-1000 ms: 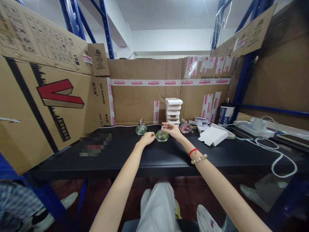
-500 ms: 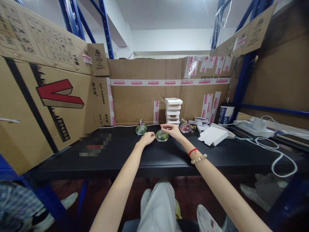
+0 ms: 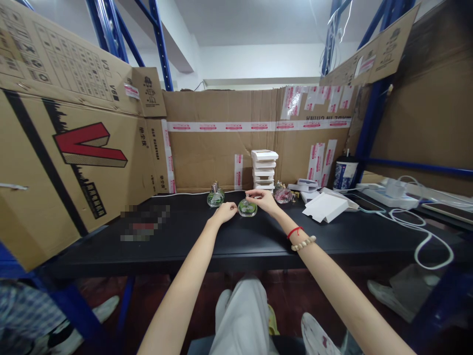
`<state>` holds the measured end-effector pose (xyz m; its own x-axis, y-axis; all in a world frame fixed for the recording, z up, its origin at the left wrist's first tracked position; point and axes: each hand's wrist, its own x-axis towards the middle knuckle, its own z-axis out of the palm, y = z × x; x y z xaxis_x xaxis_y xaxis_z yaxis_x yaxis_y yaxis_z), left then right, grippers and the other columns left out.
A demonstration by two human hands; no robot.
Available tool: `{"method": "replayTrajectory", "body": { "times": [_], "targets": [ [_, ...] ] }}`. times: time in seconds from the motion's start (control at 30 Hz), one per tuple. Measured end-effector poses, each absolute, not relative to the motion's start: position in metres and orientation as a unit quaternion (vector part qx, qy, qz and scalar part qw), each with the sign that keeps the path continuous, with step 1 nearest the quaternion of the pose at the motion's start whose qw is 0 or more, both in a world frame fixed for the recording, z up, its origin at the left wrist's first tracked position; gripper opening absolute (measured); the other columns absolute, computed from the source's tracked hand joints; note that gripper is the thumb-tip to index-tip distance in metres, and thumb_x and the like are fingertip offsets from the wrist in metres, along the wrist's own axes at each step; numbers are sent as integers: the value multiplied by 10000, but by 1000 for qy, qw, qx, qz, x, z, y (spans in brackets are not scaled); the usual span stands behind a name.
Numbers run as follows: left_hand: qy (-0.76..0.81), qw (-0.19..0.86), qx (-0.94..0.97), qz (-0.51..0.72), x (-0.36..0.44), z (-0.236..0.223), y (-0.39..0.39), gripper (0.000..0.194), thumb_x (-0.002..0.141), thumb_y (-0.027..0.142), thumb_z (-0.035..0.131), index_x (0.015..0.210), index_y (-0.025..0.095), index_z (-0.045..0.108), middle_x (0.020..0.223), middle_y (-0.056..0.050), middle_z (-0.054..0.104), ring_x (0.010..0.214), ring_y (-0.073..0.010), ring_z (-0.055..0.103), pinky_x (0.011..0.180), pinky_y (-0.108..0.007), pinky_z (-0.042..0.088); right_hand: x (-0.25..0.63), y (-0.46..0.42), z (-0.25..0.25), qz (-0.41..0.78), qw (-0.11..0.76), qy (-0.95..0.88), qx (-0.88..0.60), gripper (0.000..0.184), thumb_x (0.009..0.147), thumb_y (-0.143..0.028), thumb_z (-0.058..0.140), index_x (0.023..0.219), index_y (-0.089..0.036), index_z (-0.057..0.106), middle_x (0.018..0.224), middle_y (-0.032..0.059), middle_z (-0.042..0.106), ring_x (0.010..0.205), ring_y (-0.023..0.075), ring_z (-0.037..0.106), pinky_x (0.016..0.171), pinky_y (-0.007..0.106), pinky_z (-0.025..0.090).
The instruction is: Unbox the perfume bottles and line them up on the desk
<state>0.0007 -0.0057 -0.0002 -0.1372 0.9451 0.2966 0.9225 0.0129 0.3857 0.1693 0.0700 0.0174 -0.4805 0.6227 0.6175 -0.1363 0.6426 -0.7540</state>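
A flat round glass perfume bottle (image 3: 247,209) with green contents stands upright on the black table. My right hand (image 3: 263,198) reaches over from the right, its thumb and fingers pinched at the bottle's neck. The neck is largely covered by the fingers. Just left of the bottle, my left hand (image 3: 226,212) rests on the table with curled fingers; whatever may be inside them is hidden. Farther left are green perfume bottles (image 3: 215,198) with silvery caps, one partly behind another. Beyond my right hand sits a pink perfume bottle (image 3: 283,195).
Stacked white boxes (image 3: 264,167) stand behind my right hand. To the right lie an opened white carton (image 3: 325,206), small gold-coloured pieces (image 3: 295,196), a power strip (image 3: 391,194) and a looped white cable (image 3: 428,266). A patterned cup (image 3: 345,173) stands at the back; cardboard walls surround the table.
The view has shifted very slightly. Both hands and the green bottle between them keep the same positions.
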Motion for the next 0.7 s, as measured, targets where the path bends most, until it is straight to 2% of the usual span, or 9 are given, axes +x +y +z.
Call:
{"method": "replayTrajectory", "body": {
  "times": [0.23,0.33,0.47,0.57,0.7],
  "targets": [
    [710,23,656,255,1,1,-7,234,773,192,455,841,161,677,828,-52,675,768,-167,592,698,-238,427,170,65,20,384,492,-763,-167,291,578,-311,703,823,-154,705,808,62,701,720,153,612,637,266,480],
    [712,23,653,256,1,0,-7,230,772,196,459,843,162,676,829,-53,675,765,-163,593,696,-233,425,169,63,22,375,509,-751,-192,362,555,-337,721,865,-153,691,862,64,697,764,164,615,676,272,485],
    [717,25,648,257,1,0,-6,218,772,206,468,842,165,670,824,-48,673,758,-158,590,686,-228,423,176,68,28,331,562,-707,-272,364,709,-424,579,936,-149,653,952,76,668,824,167,600,748,294,469],
    [718,28,646,257,0,0,-7,209,771,205,471,833,166,667,814,-43,671,750,-155,587,680,-227,422,187,77,30,267,596,-660,-371,313,788,-359,457,915,-137,637,1010,105,616,908,195,559,859,356,405],
    [717,32,646,261,0,-1,-8,208,776,201,464,824,166,663,828,-43,671,768,-153,589,684,-222,422,200,85,25,191,591,-602,-502,308,739,-223,435,990,-149,597,1131,137,519,1081,278,441,933,467,285]
  ]
}}
